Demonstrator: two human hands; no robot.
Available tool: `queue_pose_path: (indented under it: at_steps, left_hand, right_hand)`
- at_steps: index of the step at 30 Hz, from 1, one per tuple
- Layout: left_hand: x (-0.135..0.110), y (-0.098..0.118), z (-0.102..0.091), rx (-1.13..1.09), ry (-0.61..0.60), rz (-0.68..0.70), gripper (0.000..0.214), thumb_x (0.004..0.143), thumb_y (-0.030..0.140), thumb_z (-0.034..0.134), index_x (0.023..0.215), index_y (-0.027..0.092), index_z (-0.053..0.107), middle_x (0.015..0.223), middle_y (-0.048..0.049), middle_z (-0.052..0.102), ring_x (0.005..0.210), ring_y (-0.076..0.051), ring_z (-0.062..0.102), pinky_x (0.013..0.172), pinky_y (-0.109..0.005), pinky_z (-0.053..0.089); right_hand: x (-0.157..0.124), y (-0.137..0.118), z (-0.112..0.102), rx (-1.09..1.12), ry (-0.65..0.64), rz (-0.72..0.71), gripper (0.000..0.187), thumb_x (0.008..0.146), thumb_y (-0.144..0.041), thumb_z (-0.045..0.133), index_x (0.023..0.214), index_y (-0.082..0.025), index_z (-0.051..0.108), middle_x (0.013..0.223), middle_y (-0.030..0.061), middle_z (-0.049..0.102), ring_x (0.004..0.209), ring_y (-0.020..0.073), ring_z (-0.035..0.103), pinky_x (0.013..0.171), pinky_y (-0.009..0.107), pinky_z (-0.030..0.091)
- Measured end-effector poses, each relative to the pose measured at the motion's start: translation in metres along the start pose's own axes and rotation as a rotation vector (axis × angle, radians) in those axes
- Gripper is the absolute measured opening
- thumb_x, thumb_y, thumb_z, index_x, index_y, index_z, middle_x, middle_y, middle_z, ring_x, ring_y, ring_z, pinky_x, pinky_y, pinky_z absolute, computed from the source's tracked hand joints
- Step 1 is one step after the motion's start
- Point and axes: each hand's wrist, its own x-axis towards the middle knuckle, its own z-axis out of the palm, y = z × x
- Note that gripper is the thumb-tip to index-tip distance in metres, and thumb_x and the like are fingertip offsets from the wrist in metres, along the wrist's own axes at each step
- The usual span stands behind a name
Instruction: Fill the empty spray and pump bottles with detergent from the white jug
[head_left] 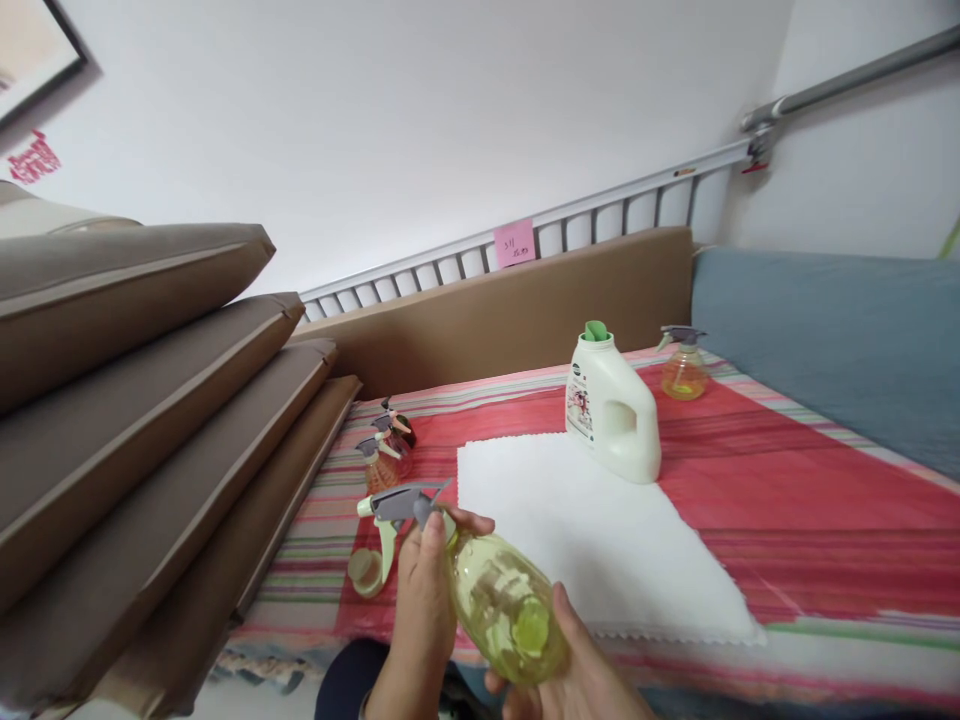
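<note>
I hold a clear yellow spray bottle (502, 605) tilted above the front of the table, its grey and pale green trigger head pointing left. My left hand (427, 570) is closed round its neck, the thumb near the trigger head. My right hand (574, 665) grips the rounded base from the lower right. Left of my left hand, a pale round cap (365, 572) lies on the cloth. Beyond the bottle stands a cream jug (622, 430) with a handle and a green piece in its open mouth, partly on a white cloth (600, 540).
Several spray bottles stand at the left, among them an orange one (379, 472). Another orange spray bottle (684, 375) is at the back right. Brown cushions (150, 430) rise along the left. A brown padded board (510, 310) and a blue one (825, 340) border the red striped cloth (765, 500).
</note>
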Motion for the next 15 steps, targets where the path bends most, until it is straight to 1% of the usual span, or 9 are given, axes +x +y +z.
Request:
queue_pose_path:
  at_steps: [2, 3, 4, 7, 9, 11, 12, 14, 15]
  left_hand:
    - [-0.001, 0.001, 0.001, 0.026, -0.013, 0.013, 0.032, 0.075, 0.046, 0.056, 0.073, 0.014, 0.06, 0.07, -0.0088, 0.069, 0.068, -0.021, 0.062, 0.065, -0.031, 0.045]
    - [-0.001, 0.002, 0.001, 0.05, -0.027, 0.03, 0.032, 0.075, 0.046, 0.056, 0.073, 0.015, 0.06, 0.07, -0.0087, 0.069, 0.069, -0.021, 0.062, 0.065, -0.031, 0.045]
    - [-0.001, 0.003, 0.001, 0.081, -0.048, 0.047, 0.031, 0.076, 0.046, 0.055, 0.074, 0.015, 0.059, 0.07, -0.0085, 0.069, 0.068, -0.022, 0.063, 0.065, -0.031, 0.045]
    - [-0.001, 0.003, 0.0, 0.136, -0.124, 0.056, 0.031, 0.078, 0.047, 0.052, 0.075, 0.016, 0.058, 0.069, -0.0076, 0.069, 0.066, -0.021, 0.063, 0.061, -0.029, 0.044]
    - [0.0, 0.001, -0.002, 0.104, -0.151, 0.04, 0.031, 0.079, 0.047, 0.052, 0.075, 0.017, 0.056, 0.068, -0.0066, 0.068, 0.067, -0.021, 0.063, 0.063, -0.029, 0.044]
    - [0.001, -0.001, -0.003, 0.077, -0.13, 0.059, 0.03, 0.078, 0.046, 0.053, 0.074, 0.017, 0.055, 0.067, -0.0062, 0.067, 0.071, -0.021, 0.063, 0.067, -0.03, 0.044]
    - [0.002, -0.002, -0.004, 0.069, -0.108, 0.076, 0.03, 0.078, 0.046, 0.053, 0.074, 0.017, 0.055, 0.066, -0.0062, 0.067, 0.072, -0.022, 0.063, 0.068, -0.031, 0.045]
    - [0.004, -0.001, -0.004, 0.057, -0.074, 0.09, 0.031, 0.076, 0.047, 0.055, 0.074, 0.016, 0.054, 0.064, -0.0058, 0.065, 0.072, -0.022, 0.063, 0.067, -0.031, 0.045]
    - [0.005, 0.0, -0.004, 0.051, -0.071, 0.081, 0.032, 0.076, 0.048, 0.055, 0.074, 0.016, 0.054, 0.062, -0.0053, 0.065, 0.07, -0.022, 0.063, 0.065, -0.03, 0.045]
  right_hand:
    - [0.001, 0.003, -0.003, 0.007, -0.021, -0.011, 0.05, 0.067, -0.056, 0.067, 0.099, -0.019, 0.063, 0.077, 0.0061, 0.072, 0.057, 0.015, 0.066, 0.049, 0.02, 0.051]
    - [0.002, 0.003, -0.003, 0.027, -0.022, 0.028, 0.048, 0.069, -0.056, 0.065, 0.096, -0.017, 0.063, 0.072, 0.0066, 0.072, 0.052, 0.0129, 0.064, 0.047, 0.017, 0.049]
    - [0.002, 0.002, -0.003, 0.05, -0.02, 0.088, 0.051, 0.073, -0.059, 0.059, 0.093, -0.013, 0.064, 0.069, 0.0091, 0.072, 0.045, 0.0104, 0.061, 0.042, 0.014, 0.046]
    - [0.004, -0.005, 0.001, 0.089, -0.034, 0.267, 0.077, 0.081, -0.069, 0.028, 0.087, 0.0, 0.064, 0.066, 0.0194, 0.069, 0.029, 0.0042, 0.049, 0.028, 0.009, 0.031]
    - [0.005, -0.008, 0.003, 0.074, -0.069, 0.323, 0.084, 0.081, -0.071, 0.02, 0.089, 0.002, 0.063, 0.064, 0.0199, 0.068, 0.029, 0.0055, 0.05, 0.027, 0.01, 0.03]
    - [0.003, -0.007, 0.002, 0.079, -0.055, 0.276, 0.079, 0.08, -0.072, 0.026, 0.092, -0.003, 0.064, 0.062, 0.0137, 0.068, 0.038, 0.0084, 0.056, 0.034, 0.012, 0.039]
    - [0.001, -0.006, 0.001, 0.073, -0.044, 0.242, 0.074, 0.078, -0.071, 0.033, 0.092, -0.006, 0.064, 0.06, 0.0103, 0.067, 0.042, 0.0092, 0.057, 0.039, 0.013, 0.043]
    - [-0.003, -0.003, -0.002, 0.05, -0.006, 0.129, 0.056, 0.072, -0.064, 0.056, 0.09, -0.012, 0.065, 0.053, 0.0025, 0.064, 0.042, 0.0076, 0.055, 0.042, 0.013, 0.044]
    - [-0.004, -0.002, -0.004, 0.022, -0.008, 0.091, 0.05, 0.068, -0.058, 0.065, 0.088, -0.013, 0.066, 0.047, -0.0012, 0.06, 0.038, 0.0057, 0.051, 0.04, 0.012, 0.042]
